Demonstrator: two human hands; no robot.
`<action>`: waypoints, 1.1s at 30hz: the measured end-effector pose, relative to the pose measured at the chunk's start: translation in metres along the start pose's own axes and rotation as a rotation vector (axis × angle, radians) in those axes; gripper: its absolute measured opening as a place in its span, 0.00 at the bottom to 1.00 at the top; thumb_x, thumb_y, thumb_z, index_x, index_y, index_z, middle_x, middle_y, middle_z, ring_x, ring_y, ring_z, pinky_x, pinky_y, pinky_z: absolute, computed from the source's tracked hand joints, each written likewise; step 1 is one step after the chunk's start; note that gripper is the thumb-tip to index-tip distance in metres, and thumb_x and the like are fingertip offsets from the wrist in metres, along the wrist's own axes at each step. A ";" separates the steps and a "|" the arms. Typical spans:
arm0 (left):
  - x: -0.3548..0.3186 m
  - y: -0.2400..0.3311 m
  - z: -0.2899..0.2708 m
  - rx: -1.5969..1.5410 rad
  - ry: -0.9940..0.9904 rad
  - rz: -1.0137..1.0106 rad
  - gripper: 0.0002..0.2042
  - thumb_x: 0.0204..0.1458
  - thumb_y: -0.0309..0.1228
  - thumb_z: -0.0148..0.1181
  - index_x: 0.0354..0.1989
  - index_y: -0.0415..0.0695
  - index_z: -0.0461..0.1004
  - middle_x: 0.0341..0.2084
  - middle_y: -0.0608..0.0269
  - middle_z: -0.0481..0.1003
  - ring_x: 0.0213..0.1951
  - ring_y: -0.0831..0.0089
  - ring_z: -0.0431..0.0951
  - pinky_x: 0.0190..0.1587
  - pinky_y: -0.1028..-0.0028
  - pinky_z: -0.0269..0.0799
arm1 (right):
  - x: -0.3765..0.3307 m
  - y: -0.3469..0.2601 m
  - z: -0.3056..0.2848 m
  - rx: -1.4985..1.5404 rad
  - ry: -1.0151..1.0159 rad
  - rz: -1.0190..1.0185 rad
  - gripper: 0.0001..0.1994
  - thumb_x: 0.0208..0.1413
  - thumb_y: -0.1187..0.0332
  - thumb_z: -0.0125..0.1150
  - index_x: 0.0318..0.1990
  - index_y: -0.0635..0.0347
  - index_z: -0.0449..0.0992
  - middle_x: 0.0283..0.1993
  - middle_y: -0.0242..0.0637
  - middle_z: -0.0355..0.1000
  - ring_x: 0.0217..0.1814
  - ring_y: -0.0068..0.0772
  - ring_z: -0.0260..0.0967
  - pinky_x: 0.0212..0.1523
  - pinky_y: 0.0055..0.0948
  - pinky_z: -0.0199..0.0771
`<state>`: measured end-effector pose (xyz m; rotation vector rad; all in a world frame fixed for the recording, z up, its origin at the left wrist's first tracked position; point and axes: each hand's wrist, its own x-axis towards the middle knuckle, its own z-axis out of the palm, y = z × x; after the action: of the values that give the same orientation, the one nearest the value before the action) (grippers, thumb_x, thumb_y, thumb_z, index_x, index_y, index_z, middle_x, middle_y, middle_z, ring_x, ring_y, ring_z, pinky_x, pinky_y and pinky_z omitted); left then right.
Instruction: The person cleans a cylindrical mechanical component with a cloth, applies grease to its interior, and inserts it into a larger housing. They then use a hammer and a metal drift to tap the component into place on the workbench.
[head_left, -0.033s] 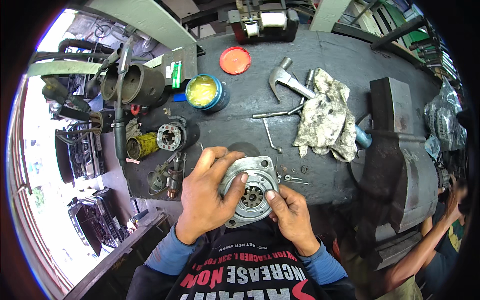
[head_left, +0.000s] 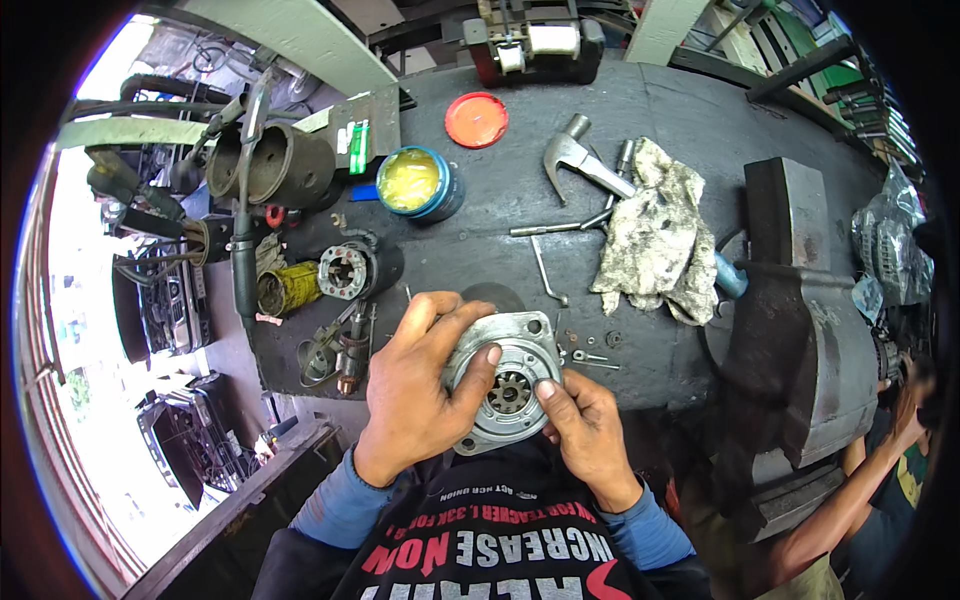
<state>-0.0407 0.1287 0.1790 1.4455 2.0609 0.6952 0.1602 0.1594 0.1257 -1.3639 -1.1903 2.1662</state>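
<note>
In both hands, close in front of my body at the bench edge, is a starter motor housing (head_left: 497, 328), a grey metal flange with bolt holes at its corners. A small toothed pinion gear (head_left: 509, 393) shows in its round opening. My left hand (head_left: 415, 405) wraps the left side, thumb lying on the face beside the gear. From the right, my right hand (head_left: 588, 432) grips the rim with its thumb against the ring. The fingers underneath are hidden. Just beyond lie an angled wrench (head_left: 545, 272), small screws (head_left: 595, 360) and a little toothed washer (head_left: 614, 340).
A claw hammer (head_left: 590, 166) and stained rag (head_left: 650, 235) lie centre right. A blue tub of yellow grease (head_left: 411, 180), its red lid (head_left: 476, 120), a motor body (head_left: 345, 270) and a yellow can (head_left: 288, 289) stand leftward. A heavy vise (head_left: 800, 340) blocks the right, near another person's arm (head_left: 830, 510).
</note>
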 end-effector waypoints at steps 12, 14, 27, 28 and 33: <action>0.003 0.000 0.002 -0.005 0.042 0.063 0.18 0.57 0.32 0.68 0.56 0.45 0.81 0.49 0.55 0.76 0.42 0.55 0.84 0.43 0.63 0.79 | 0.011 -0.004 -0.014 -0.010 -0.076 0.050 0.21 0.71 0.55 0.65 0.28 0.61 0.75 0.23 0.24 0.67 0.26 0.15 0.62 0.27 0.23 0.62; 0.000 -0.002 0.004 0.033 0.087 0.067 0.18 0.56 0.31 0.69 0.56 0.46 0.81 0.49 0.54 0.77 0.41 0.56 0.84 0.42 0.64 0.79 | 0.022 -0.008 -0.032 -0.080 -0.213 0.034 0.19 0.70 0.55 0.67 0.30 0.61 0.77 0.25 0.24 0.71 0.28 0.15 0.65 0.30 0.23 0.66; -0.015 -0.010 0.008 -0.017 0.427 0.135 0.26 0.50 0.28 0.70 0.61 0.44 0.78 0.49 0.49 0.78 0.51 0.53 0.80 0.49 0.60 0.78 | 0.151 -0.018 -0.145 -1.495 0.582 -0.756 0.24 0.55 0.72 0.70 0.62 0.54 0.80 0.56 0.48 0.74 0.55 0.54 0.71 0.55 0.50 0.72; -0.018 -0.008 0.005 -0.031 0.432 0.139 0.26 0.50 0.28 0.70 0.61 0.44 0.78 0.50 0.48 0.77 0.52 0.51 0.79 0.51 0.59 0.78 | 0.153 -0.016 -0.163 -1.394 0.544 -0.828 0.21 0.55 0.74 0.69 0.57 0.57 0.82 0.49 0.47 0.75 0.51 0.53 0.72 0.51 0.48 0.73; -0.039 -0.024 -0.013 -0.191 0.447 0.063 0.23 0.53 0.27 0.71 0.59 0.42 0.80 0.52 0.43 0.76 0.55 0.47 0.77 0.59 0.56 0.73 | 0.107 -0.039 -0.156 -1.406 0.838 -0.725 0.07 0.53 0.77 0.65 0.40 0.63 0.78 0.45 0.46 0.72 0.51 0.55 0.71 0.49 0.49 0.72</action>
<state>-0.0542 0.0829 0.1777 1.3389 2.1983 1.3015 0.2347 0.3264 0.0619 -1.5131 -2.2875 -0.0160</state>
